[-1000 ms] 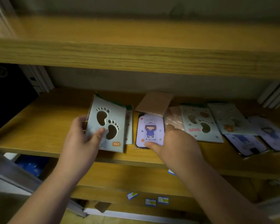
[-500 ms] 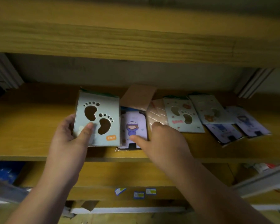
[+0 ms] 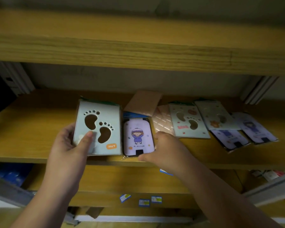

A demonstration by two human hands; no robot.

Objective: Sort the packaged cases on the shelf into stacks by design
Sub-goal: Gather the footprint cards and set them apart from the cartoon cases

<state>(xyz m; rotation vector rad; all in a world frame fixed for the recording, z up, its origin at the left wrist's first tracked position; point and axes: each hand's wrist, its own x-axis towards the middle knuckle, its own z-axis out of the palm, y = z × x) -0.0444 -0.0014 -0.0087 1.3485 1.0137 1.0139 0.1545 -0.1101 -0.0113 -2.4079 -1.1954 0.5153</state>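
My left hand [image 3: 72,142] grips a pale green footprint-design pack [image 3: 99,127] at its left edge, thumb on its face, on top of a small stack near the wooden shelf's [image 3: 23,132] front. Right beside it lies a lilac case with a cartoon child [image 3: 137,137]; my right hand [image 3: 164,148] pinches its lower right corner. Farther right lie another footprint pack [image 3: 187,124], a pale pack with an orange figure [image 3: 215,117] and two lilac cases [image 3: 229,139] [image 3: 255,129].
A brown cardboard piece [image 3: 143,101] and a pinkish patterned pack [image 3: 162,122] lie behind the lilac case. The upper shelf board [image 3: 138,50] hangs low overhead. Metal uprights [image 3: 15,78] stand at both back corners. Small blue labels [image 3: 144,202] mark the lower shelf's edge.
The footprint pack in my left hand and the lilac case under my right hand have come side by side, and my view has swung slightly back to the left.
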